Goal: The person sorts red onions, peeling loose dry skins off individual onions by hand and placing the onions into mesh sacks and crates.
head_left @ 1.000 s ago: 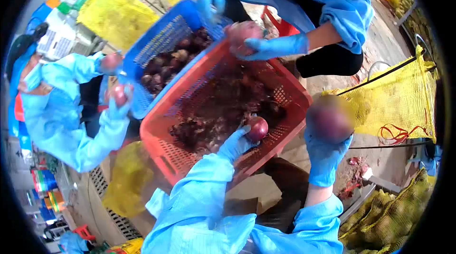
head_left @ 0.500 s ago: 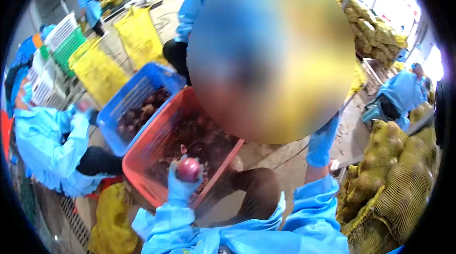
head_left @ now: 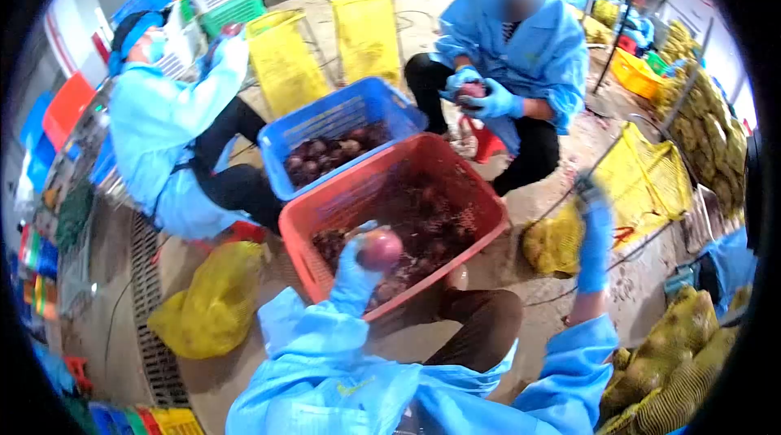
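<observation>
My left hand (head_left: 351, 279), in a blue glove, is closed around a red onion (head_left: 380, 250) above the near side of a red crate (head_left: 303, 263). Inside the crate lie more dark red onions and loose dry skins (head_left: 439, 232). Off to the right, my blue-gloved right hand (head_left: 593, 206) is raised beside a yellow mesh bag (head_left: 557, 241) on the floor. Motion smears its fingers, and a dark patch shows at their tips; I cannot make out whether they hold anything.
A blue crate (head_left: 281, 175) of onions adjoins the red one. Across from me a co-worker (head_left: 521, 61) holds an onion; another person (head_left: 175, 118) sits at left. Filled mesh sacks (head_left: 683, 370) stand at lower right. A yellow sack (head_left: 207, 305) lies near a floor drain (head_left: 150, 297).
The view has swung, so the crates appear farther right. My left hand still holds the onion. My right hand, whose fingers were hidden before, now shows blurred at the right.
</observation>
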A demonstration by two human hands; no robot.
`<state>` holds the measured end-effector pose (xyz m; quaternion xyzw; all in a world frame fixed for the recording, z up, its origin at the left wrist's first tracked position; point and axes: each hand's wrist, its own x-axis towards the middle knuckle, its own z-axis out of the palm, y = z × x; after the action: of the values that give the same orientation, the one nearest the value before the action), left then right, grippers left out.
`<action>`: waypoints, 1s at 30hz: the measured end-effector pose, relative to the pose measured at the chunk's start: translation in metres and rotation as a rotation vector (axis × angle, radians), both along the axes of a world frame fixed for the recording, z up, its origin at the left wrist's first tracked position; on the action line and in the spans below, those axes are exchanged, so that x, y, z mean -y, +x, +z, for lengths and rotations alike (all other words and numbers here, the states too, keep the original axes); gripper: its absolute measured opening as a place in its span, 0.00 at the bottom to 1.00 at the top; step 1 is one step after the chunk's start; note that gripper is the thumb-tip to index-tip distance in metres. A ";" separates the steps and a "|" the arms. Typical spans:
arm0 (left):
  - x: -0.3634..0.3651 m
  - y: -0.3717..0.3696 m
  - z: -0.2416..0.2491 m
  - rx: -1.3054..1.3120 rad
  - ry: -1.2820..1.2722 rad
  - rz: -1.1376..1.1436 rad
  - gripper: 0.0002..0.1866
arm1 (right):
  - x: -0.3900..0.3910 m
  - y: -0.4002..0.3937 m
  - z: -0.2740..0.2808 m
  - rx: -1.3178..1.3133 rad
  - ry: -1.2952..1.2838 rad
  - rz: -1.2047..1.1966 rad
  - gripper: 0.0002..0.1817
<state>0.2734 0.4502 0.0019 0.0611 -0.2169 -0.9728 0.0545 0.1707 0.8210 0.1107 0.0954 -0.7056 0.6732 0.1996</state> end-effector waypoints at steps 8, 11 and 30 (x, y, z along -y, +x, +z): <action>-0.009 0.014 0.026 -0.009 -0.583 0.056 0.16 | 0.248 0.099 -0.080 0.224 -0.327 0.585 0.45; -0.018 0.024 0.045 0.046 -0.434 -0.056 0.20 | 0.241 0.097 -0.097 0.210 -0.325 0.546 0.41; 0.084 0.041 -0.095 0.493 -0.490 0.107 0.19 | -0.075 -0.011 0.082 -0.242 0.194 -0.474 0.23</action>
<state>0.3140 0.3661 -0.0927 0.2906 -0.4470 -0.8435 0.0644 0.1600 0.8961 0.1923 0.0261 -0.7405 0.5208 0.4240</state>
